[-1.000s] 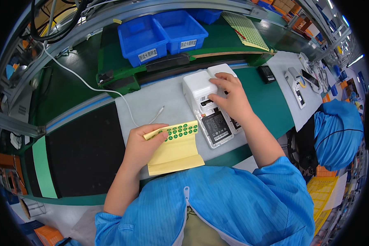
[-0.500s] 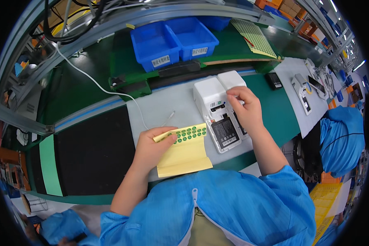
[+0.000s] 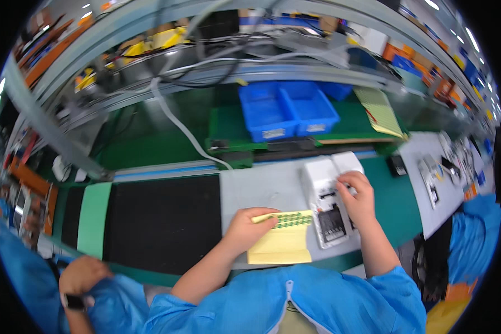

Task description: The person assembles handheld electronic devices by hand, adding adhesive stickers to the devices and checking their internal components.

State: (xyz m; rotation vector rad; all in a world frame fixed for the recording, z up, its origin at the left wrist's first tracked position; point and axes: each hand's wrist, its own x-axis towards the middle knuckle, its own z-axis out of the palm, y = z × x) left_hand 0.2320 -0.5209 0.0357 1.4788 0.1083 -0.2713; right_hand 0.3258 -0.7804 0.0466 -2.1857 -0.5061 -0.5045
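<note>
Just left of the white device pair (image 3: 319, 175), yellow sticker sheet (image 3: 278, 247) stays pinched in left hand (image 3: 249, 229). Over the pair's right side, right hand (image 3: 360, 199), spread a second ago, has fingertips gathered close; cannot tell whether anything is held. Suggests finer handling.

Two blue bins (image 3: 259, 135) sit side by side on a green shelf (image 3: 224, 125), just above the middle of the frame. A yellow-green sheet (image 3: 388, 119) lies to their right, with a thin red thing on it. A white cord (image 3: 178, 119) hangs down left of the bins. Lower down on the left is a big black mat (image 3: 161, 222) beside a light green strip (image 3: 94, 222). At the lower left, a person in blue (image 3: 119, 295) wears a dark watch (image 3: 75, 301). Bright lights (image 3: 472, 40) shine at the upper right.
</note>
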